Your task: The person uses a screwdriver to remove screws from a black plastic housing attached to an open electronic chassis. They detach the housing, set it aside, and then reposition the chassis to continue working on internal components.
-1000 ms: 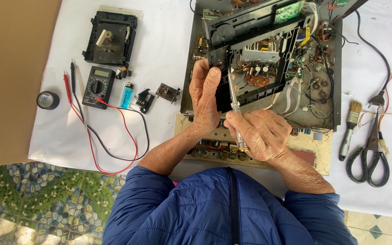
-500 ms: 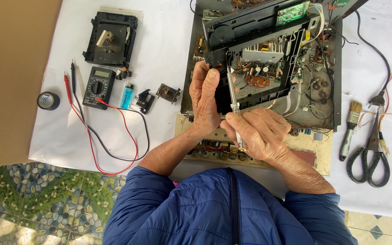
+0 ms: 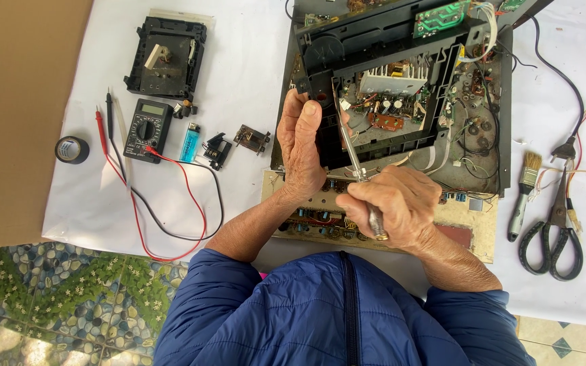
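Some things here are hard for you to see. The tip of the screwdriver [image 3: 351,146] goes down inside the black frame [image 3: 381,81], so you cannot tell what it touches. The top of the open machine [image 3: 401,102] is cut off by the picture's edge. The small parts on the circuit boards are too tiny to tell apart. Your elbows hide under the blue jacket [image 3: 334,312].

Your left hand [image 3: 301,146] stands up on its side. Its fingers are closed around the left edge of the black frame, with the thumb pressed on it. Your right hand [image 3: 391,207] is curled into a fist just in front of the frame. Its fingers are wrapped tight around the screwdriver handle. The thin metal shaft points away from you, up and a little left, into the machine. The two hands are close but do not touch.

The machine lies on a white sheet [image 3: 239,74] spread over the tabletop. On the left you have a black meter [image 3: 146,129] with red and black wires, a blue lighter [image 3: 189,141], a roll of black tape [image 3: 72,150] and a black plastic part [image 3: 166,57]. On the right lie a small paintbrush [image 3: 523,193] and black scissors [image 3: 554,237]. Brown cardboard [image 3: 15,115] sits at the far left. The floor [image 3: 55,298] near you has pebble tiles with a green flower pattern.
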